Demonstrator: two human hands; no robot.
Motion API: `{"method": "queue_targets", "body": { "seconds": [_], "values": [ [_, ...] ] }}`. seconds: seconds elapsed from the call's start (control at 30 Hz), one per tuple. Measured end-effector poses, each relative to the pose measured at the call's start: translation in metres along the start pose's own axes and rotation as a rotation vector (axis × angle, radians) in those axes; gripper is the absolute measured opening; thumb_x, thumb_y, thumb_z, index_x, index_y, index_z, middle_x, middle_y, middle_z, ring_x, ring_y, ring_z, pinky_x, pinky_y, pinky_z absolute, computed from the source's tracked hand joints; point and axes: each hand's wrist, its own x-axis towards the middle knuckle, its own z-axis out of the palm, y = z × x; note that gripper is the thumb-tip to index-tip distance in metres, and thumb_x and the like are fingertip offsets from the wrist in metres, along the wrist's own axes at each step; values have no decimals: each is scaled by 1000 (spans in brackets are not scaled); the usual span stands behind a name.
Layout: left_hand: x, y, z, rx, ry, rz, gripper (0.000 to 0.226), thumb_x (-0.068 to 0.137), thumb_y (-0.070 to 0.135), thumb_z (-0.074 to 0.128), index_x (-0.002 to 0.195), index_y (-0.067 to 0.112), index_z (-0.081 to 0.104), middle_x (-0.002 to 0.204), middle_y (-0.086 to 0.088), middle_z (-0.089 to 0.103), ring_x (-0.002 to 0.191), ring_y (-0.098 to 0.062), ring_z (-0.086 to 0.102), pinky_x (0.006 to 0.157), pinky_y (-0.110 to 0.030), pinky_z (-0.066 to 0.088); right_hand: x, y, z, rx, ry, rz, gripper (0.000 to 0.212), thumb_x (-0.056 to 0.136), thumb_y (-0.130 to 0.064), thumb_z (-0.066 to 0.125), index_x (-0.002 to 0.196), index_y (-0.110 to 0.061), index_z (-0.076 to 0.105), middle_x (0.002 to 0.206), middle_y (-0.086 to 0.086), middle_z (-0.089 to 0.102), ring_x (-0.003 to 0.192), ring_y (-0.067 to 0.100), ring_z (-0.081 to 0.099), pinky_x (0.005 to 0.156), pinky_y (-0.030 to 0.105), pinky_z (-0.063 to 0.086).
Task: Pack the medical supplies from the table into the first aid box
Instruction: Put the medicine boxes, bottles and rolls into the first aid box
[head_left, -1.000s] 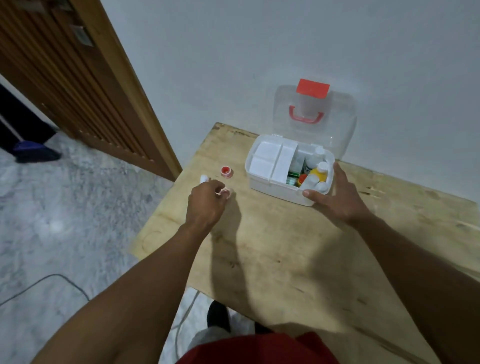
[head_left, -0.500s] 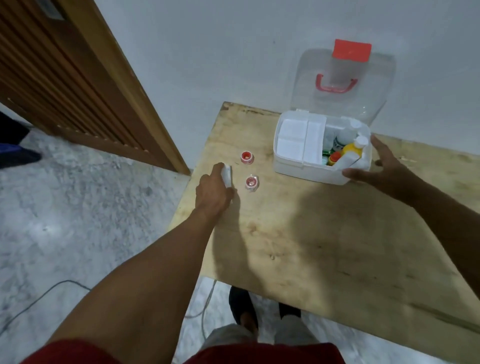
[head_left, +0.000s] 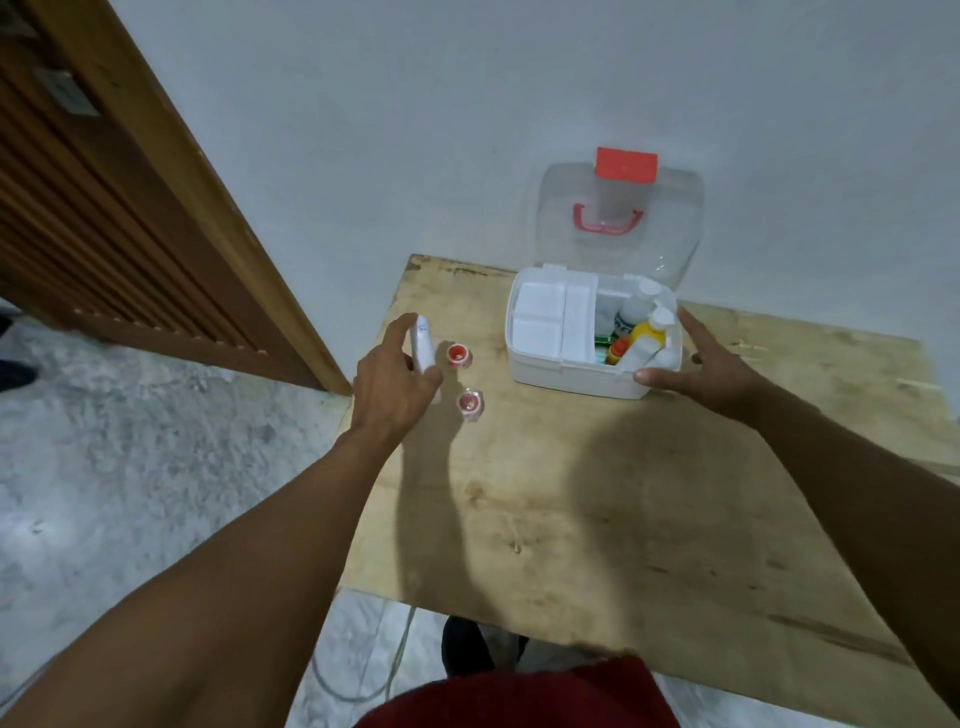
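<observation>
First aid box (head_left: 571, 364) sits open at the far side of the tabletop (head_left: 623, 519), lid up against the wall, its right half already crowded with bottles (head_left: 644, 332) — the white tray (head_left: 550, 322) covers the left. The left hand (head_left: 395, 384) pinches a slim white tube (head_left: 422, 340) between thumb and fingers, while the right hand (head_left: 711, 371) lies spread against the box's right corner, steadying it. Best, I judge, to carry the tube low across and lay it flat in whatever gap remains — then return for the two small red-capped pots (head_left: 460, 356) just beside the left hand.
</observation>
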Motion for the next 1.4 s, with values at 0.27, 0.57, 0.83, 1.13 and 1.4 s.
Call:
{"method": "queue_targets", "body": {
  "seconds": [0.27,0.57,0.83,1.13,1.4],
  "values": [
    [35,94,38,-74,-140,36,67,78,22,64,141,28,43,80,0,66,86,-21,61,73,-27,44,0,6,-3,66,-17,-8,106,65,-41,87,150,-43,23,134,-21,46,123,7,46,100,26,35],
    [56,143,89,64,-364,67,69,77,18,69,140,26,45,118,-10,64,98,-30,64,85,-36,55,-1,8,-3,31,-29,-96,100,70,-42,85,147,-50,22,138,-21,50,124,13,54,109,40,42],
    [67,138,101,199,-454,14,61,83,21,72,139,23,48,132,-9,58,115,-26,56,87,-29,47,-1,9,-4,24,0,-79,101,72,-41,84,149,-45,19,131,-14,53,121,18,56,105,42,45],
    [75,137,109,157,-435,-44,63,75,20,82,133,23,56,116,-12,67,109,-27,61,95,-38,49,-1,9,-3,34,25,-132,97,69,-43,84,142,-53,21,133,-16,53,117,12,57,101,42,48],
    [77,138,111,236,-391,19,58,87,18,71,141,18,52,140,-9,54,126,-26,51,103,-32,40,-1,9,-3,13,30,-135,98,75,-31,84,149,-39,21,128,-14,51,112,12,55,99,36,47]
  ]
}}
